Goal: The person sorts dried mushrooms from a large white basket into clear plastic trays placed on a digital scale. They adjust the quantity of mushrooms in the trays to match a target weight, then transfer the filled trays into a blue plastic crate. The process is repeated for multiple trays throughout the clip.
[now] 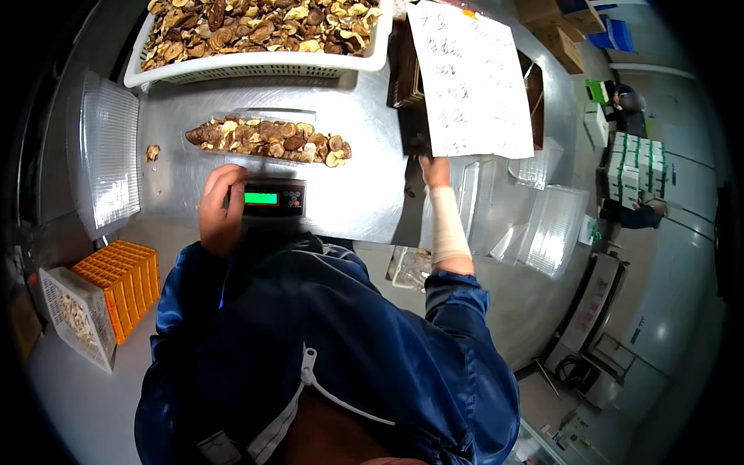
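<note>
Dried mushroom slices fill a long clear plastic tray, lying across a digital scale with a lit green display. Beside the display's left end is my left hand, fingers loosely curled and thumb apart, with nothing visible in it. My right hand, its forearm wrapped in a beige bandage, reaches to the lower edge of a white handwritten sheet. The sheet hides its fingertips, so whether they grip anything is unclear. Behind the sheet show brown box-like sides.
A white perforated crate of mushroom slices stands at the table's far side. Stacked clear trays lie left, more clear trays right. An orange crate is on the floor. Two people are at the far right near stacked white boxes.
</note>
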Action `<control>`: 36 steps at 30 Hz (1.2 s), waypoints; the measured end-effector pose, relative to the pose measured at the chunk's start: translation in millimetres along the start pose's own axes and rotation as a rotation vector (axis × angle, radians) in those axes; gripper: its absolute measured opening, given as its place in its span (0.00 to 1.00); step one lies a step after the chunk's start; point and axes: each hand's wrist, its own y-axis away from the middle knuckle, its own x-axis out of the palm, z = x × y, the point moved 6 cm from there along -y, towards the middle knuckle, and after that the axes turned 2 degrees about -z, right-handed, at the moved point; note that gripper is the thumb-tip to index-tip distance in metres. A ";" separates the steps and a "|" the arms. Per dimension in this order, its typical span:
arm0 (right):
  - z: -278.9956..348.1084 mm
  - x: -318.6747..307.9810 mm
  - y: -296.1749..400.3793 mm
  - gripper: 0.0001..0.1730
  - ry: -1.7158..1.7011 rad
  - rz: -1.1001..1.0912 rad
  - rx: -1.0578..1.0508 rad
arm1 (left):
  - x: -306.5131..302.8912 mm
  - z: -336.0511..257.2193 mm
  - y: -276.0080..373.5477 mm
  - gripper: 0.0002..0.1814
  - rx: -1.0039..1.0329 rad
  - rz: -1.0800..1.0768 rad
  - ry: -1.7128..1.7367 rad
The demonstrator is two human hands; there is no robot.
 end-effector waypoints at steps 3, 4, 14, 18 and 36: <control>-14.3 42.9 -18.1 0.32 -0.160 0.249 0.342 | 7.2 -3.9 7.9 0.06 0.013 0.015 -0.025; 0.1 43.6 -14.6 0.31 0.140 0.030 0.077 | 9.6 -4.8 8.0 0.05 0.003 0.010 -0.008; 107.5 7.9 24.9 0.10 -0.651 0.175 0.346 | 7.3 -1.0 22.9 0.07 -0.119 -0.040 0.030; 208.0 -43.5 18.2 0.12 -0.589 0.230 -0.036 | 11.6 -3.6 25.6 0.08 -0.114 -0.037 0.117; 314.0 -19.3 -23.2 0.10 -0.302 0.402 -0.319 | 63.9 30.7 28.8 0.22 -0.842 0.064 1.524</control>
